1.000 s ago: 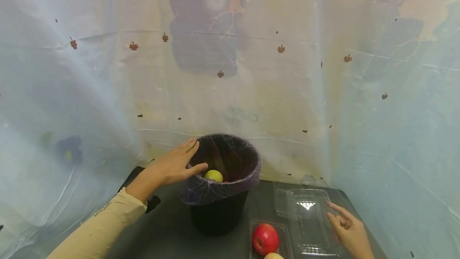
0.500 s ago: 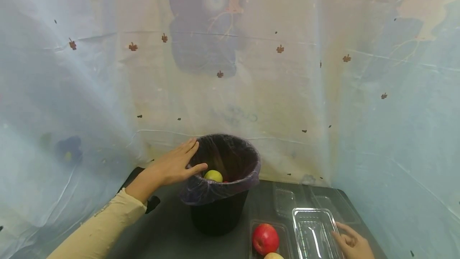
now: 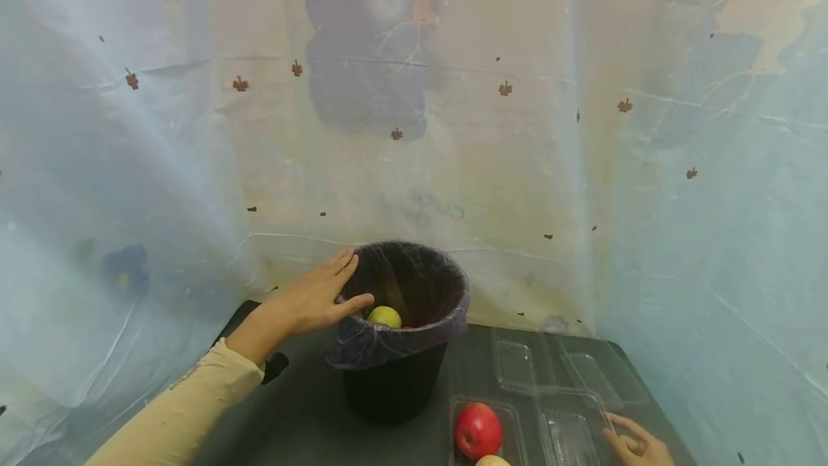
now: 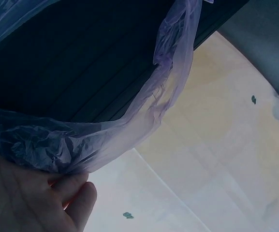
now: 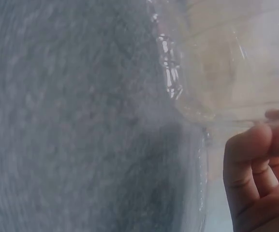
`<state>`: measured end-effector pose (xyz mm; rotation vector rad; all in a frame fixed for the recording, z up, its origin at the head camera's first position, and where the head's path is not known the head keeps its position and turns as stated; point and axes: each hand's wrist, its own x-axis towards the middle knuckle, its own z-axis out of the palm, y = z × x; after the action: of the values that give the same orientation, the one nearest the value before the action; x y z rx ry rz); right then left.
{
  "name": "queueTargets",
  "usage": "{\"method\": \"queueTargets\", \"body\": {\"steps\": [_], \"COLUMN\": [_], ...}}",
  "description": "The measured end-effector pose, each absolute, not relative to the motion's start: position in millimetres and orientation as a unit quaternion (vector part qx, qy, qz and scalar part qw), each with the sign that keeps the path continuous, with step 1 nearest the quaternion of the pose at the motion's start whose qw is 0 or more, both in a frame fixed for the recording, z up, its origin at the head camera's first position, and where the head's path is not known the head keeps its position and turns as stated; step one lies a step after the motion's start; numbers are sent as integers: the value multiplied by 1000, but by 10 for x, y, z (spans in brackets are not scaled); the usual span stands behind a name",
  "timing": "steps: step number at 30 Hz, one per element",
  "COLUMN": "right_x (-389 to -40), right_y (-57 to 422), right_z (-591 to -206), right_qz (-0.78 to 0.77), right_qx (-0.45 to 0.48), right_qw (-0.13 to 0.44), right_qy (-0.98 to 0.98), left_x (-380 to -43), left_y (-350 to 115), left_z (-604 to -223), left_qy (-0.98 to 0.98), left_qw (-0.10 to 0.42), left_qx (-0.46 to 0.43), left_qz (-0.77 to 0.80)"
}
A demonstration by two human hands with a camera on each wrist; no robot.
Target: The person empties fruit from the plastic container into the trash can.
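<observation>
A black bin [image 3: 391, 383] lined with a thin purple plastic bag [image 3: 404, 344] stands in the middle of the dark table. A yellow-green fruit [image 3: 384, 317] and a bit of something red show inside. My left hand [image 3: 310, 300] rests on the bin's left rim, fingers extended, thumb over the front edge; in the left wrist view its fingers touch the bag. At the lower right, my right hand [image 3: 639, 444] pinches the edge of a clear plastic container [image 3: 572, 423] between thumb and fingers, seen closer in the right wrist view. The container's near end is cut off.
Left of the held container, a clear tray [image 3: 514, 419] holds a red apple [image 3: 478, 430] and a pale yellow fruit [image 3: 493, 460]. Behind lie two more clear containers [image 3: 515, 365]. Printed plastic sheeting [image 3: 414, 178] hangs round the table's back and sides.
My right hand has drawn the clear container nearer, off the containers behind; it tilted midway and now looks flatter. My left hand and the bin have stayed put.
</observation>
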<state>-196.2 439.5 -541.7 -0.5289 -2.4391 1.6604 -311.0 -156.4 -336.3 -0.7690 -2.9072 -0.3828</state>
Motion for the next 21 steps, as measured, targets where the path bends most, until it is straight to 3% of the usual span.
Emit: {"method": "queueTargets", "body": {"steps": [21], "right_x": [-2042], "right_y": [4667], "right_z": [-5559], "right_qz": [464], "right_qx": [-187], "right_qw": [46], "right_qy": [-865], "left_x": [-3089], "left_y": [-1547], "left_z": [-3372], "left_qy": [-958], "left_qw": [54], "left_qx": [-250], "left_qz": [-127]}}
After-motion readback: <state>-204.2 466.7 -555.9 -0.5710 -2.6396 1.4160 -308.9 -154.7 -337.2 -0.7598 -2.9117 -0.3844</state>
